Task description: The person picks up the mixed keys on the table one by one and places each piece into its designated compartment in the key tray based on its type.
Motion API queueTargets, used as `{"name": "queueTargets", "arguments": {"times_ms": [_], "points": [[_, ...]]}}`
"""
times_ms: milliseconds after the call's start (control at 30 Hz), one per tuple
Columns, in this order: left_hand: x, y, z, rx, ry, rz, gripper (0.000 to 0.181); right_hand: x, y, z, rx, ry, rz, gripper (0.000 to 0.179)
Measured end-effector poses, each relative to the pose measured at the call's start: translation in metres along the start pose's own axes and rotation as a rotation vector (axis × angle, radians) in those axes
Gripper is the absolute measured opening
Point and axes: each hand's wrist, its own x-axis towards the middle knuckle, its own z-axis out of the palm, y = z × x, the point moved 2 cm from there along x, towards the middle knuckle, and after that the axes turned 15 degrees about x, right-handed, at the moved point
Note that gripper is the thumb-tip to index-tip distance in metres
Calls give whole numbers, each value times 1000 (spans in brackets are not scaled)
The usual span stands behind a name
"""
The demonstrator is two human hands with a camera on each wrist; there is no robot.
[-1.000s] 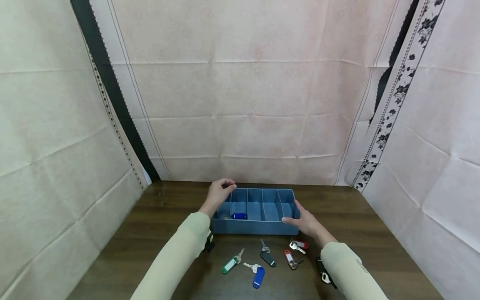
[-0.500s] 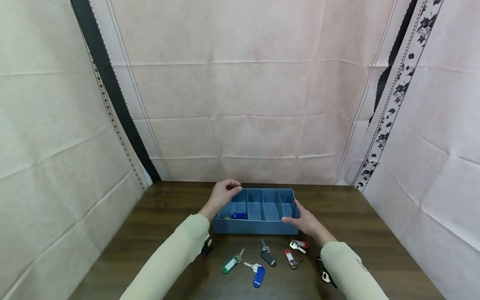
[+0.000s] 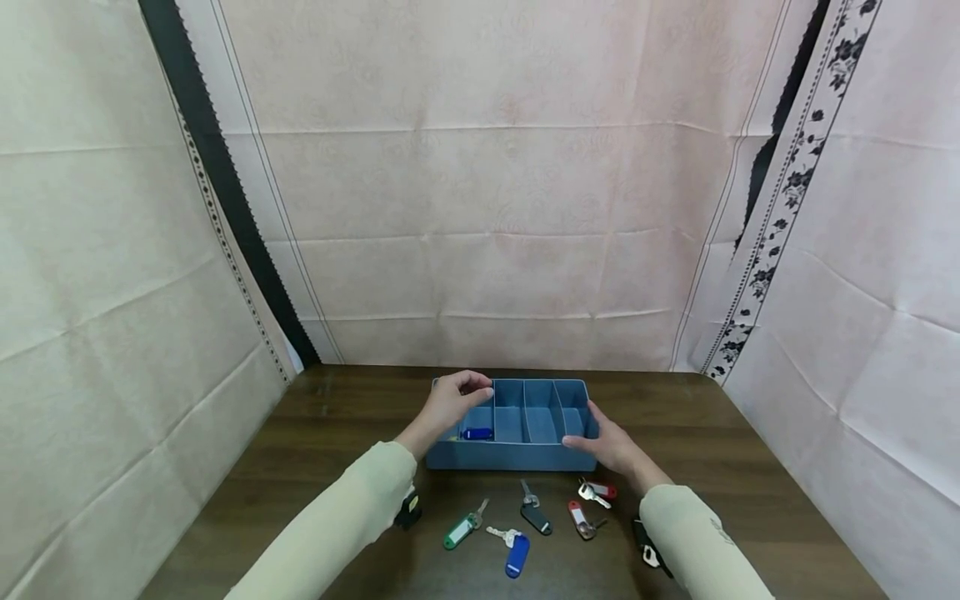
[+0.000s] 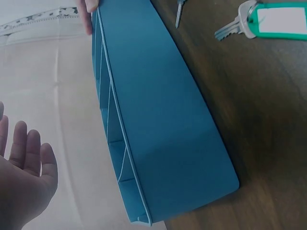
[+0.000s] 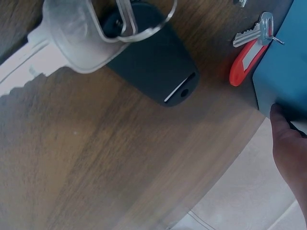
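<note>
A blue compartment box stands at the table's far side. My left hand hovers over its left compartments, thumb and fingers loosely bent. In the left wrist view the left hand is apart from the box, with nothing visible in its fingers. The right hand holds the box's right front corner, thumb at the front and a finger along the side. A blue key tag lies in a left-side compartment. A small yellowish thing shows beside it, too small to tell.
Before the box lie keys with tags: a green one, a blue one, a dark one, and two red ones. A black tag with a key lies by the right sleeve. Pale cloth hangs behind.
The left hand has shifted right and slightly down over the box, uncovering its rear left corner. My right hand stays at the right corner. The keys on the table have not moved.
</note>
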Motion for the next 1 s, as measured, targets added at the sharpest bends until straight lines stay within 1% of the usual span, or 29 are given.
{"name": "queueTargets", "arguments": {"times_ms": [133, 367, 467, 567, 700, 800, 1000], "points": [[-7, 1, 2, -9, -17, 9, 24, 0, 0, 0, 3, 0, 1, 103], [-21, 3, 3, -12, -59, 15, 22, 0, 1, 1, 1, 1, -1, 102], [-27, 3, 5, -10, -76, 16, 22, 1, 1, 1, 3, -3, -3, 103], [-32, 3, 6, -11, -92, 29, 22, 1, 0, 1, 10, -7, 4, 104], [-38, 0, 9, -8, -104, 34, 21, 2, 0, 1, 17, -7, 18, 111], [-43, -2, 10, -18, -115, 36, 20, 2, 0, 1, 11, -6, 19, 116], [-53, -7, 17, -52, -156, 63, 18, 1, 0, 1, -5, -3, 4, 120]]}}
